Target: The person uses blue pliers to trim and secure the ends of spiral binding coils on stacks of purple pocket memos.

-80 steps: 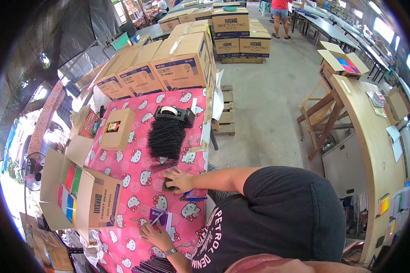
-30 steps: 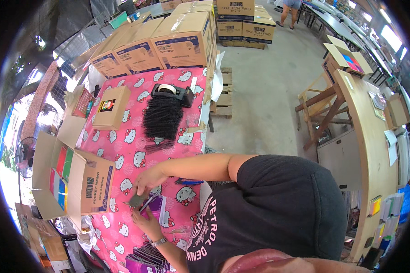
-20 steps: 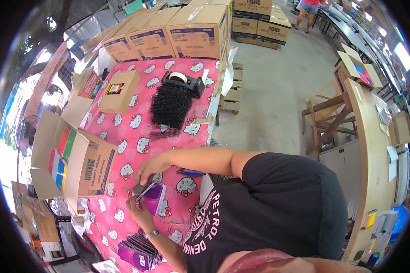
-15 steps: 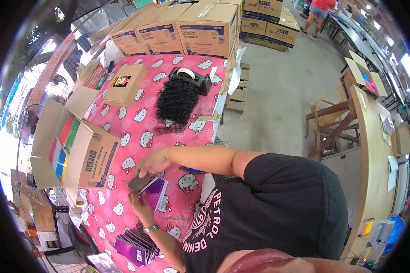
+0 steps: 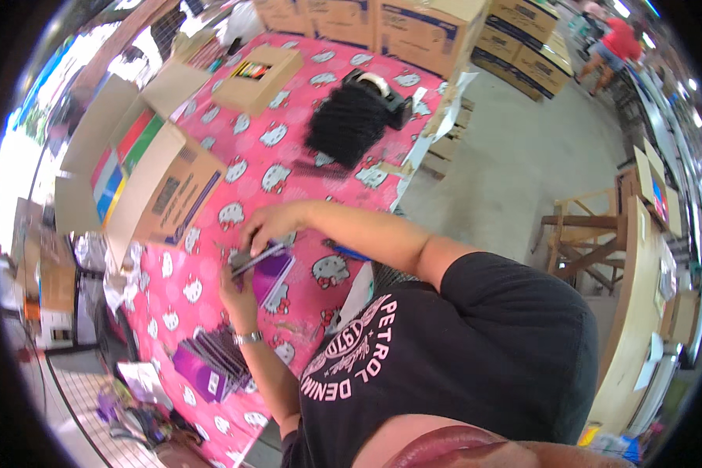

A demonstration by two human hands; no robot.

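A small purple notebook [image 5: 274,274] with a spiral along its edge lies tilted over the pink table cover. My left hand [image 5: 235,287], a metal watch on its wrist, grips the spine's near end. My right hand [image 5: 277,224] comes over from the other side, its fingers curled down on the same bound edge. Between the hands shows a dark grey flat piece [image 5: 240,262], too blurred to name. Nearer my left forearm is a fanned stack of purple spiral notebooks [image 5: 210,361]. Beyond my right hand lies a pile of black spiral coils [image 5: 343,125].
An open carton [image 5: 171,195] of colourful notebooks stands at the left. A black tape dispenser [image 5: 398,109] sits behind the coils, with a small brown box [image 5: 259,79] to its left. Large cartons [image 5: 417,35] line the far end. A wooden pallet [image 5: 448,144] stands beyond the table edge.
The view has shifted, so the table appears turned and moved. Both hands stay at the notebook's bound edge; my right fingers now sit closer along the spine.
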